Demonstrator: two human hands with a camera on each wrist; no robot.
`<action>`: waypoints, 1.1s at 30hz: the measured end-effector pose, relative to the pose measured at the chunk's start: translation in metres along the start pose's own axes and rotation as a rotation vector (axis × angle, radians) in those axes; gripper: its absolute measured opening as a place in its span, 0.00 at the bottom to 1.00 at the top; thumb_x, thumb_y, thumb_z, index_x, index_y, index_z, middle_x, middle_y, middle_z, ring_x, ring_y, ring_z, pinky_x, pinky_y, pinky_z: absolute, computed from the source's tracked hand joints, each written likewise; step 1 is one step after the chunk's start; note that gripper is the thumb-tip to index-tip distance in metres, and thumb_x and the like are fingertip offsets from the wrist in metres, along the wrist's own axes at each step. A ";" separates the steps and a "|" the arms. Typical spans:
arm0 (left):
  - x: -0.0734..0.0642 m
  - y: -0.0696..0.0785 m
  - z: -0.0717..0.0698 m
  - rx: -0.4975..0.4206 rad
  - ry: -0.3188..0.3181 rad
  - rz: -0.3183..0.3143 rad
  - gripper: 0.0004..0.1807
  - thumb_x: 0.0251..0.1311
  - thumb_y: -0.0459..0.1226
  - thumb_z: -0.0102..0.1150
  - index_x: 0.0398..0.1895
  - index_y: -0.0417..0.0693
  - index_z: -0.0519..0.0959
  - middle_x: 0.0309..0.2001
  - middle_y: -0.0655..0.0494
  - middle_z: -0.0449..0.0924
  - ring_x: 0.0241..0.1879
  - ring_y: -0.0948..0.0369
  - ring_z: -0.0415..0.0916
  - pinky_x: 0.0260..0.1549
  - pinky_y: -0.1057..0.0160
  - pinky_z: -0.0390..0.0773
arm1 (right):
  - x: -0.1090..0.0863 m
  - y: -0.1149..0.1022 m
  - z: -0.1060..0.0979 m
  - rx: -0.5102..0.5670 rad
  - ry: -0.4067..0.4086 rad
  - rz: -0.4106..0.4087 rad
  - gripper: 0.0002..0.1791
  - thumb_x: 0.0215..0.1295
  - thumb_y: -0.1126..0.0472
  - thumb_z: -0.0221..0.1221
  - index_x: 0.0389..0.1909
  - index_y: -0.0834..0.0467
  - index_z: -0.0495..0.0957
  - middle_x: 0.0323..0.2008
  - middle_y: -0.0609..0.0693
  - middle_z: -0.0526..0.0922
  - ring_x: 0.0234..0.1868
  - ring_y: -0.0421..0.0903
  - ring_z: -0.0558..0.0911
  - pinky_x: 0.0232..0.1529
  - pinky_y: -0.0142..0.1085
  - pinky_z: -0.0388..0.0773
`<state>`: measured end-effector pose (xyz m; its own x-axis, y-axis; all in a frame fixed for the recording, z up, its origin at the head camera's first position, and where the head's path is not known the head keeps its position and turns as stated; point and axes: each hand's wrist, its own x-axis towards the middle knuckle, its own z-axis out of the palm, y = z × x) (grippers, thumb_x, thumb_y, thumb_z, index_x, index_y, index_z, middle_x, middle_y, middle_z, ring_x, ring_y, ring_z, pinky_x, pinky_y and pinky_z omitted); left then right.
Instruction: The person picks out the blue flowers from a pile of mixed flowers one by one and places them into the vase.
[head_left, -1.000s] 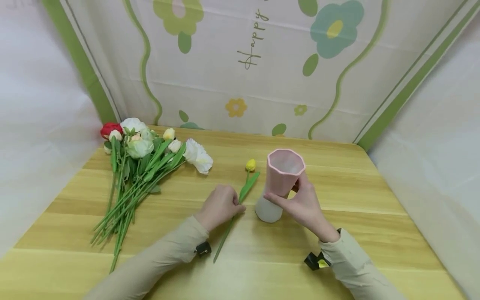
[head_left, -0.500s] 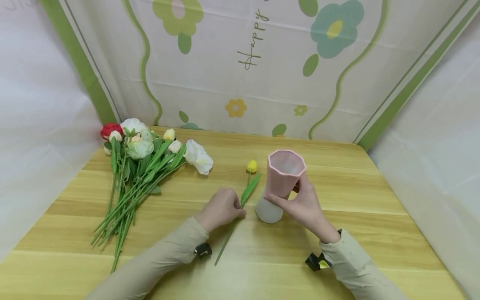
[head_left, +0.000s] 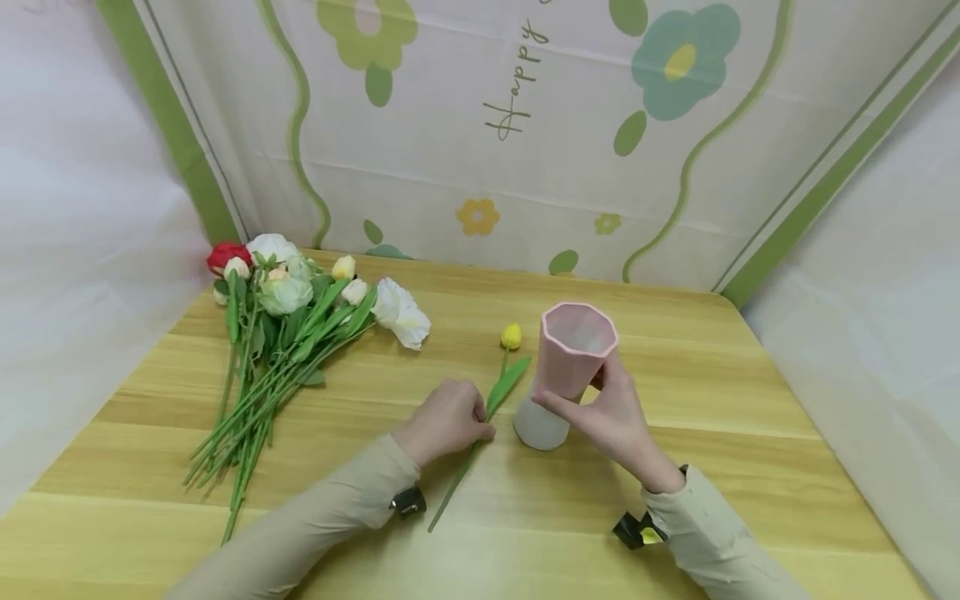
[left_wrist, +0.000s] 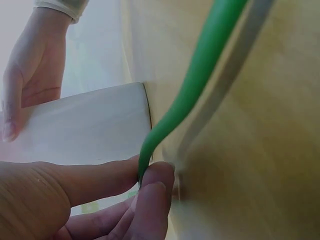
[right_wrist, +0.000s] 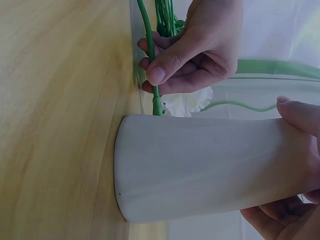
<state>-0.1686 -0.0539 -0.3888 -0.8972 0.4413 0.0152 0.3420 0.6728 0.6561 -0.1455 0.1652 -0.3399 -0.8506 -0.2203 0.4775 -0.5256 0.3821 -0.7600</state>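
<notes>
My left hand [head_left: 448,419] pinches the green stem of a yellow tulip [head_left: 511,337] between thumb and fingers, just below its leaf. In the left wrist view the stem [left_wrist: 187,90] rises from the fingertips, slightly off the wooden surface. To its right stands a vase [head_left: 573,358], pink at the top and white at the base, with an open faceted rim. My right hand [head_left: 611,417] grips it around the middle, thumb in front and fingers behind. The vase's white base [right_wrist: 165,170] meets the tabletop in the right wrist view.
A pile of artificial flowers [head_left: 285,333], red, white and pale green heads with long green stems, lies on the left of the wooden table [head_left: 712,500]. Behind the table hangs a curtain [head_left: 420,142] with printed flowers. White fabric walls stand at both sides.
The tulip has shifted slightly right and toward me with the left hand. The right hand keeps its grip on the vase. The whole head view has shifted a little.
</notes>
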 end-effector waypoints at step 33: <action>-0.006 0.002 -0.018 0.093 0.013 -0.022 0.05 0.57 0.37 0.70 0.29 0.45 0.83 0.24 0.61 0.79 0.24 0.65 0.75 0.28 0.63 0.76 | -0.001 0.000 -0.001 -0.003 -0.006 -0.001 0.46 0.43 0.73 0.76 0.64 0.68 0.62 0.53 0.57 0.77 0.46 0.49 0.79 0.44 0.40 0.77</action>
<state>-0.1674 -0.0661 -0.3734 -0.9082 0.4183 0.0114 0.3457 0.7346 0.5837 -0.1441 0.1659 -0.3402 -0.8503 -0.2262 0.4751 -0.5261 0.3848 -0.7584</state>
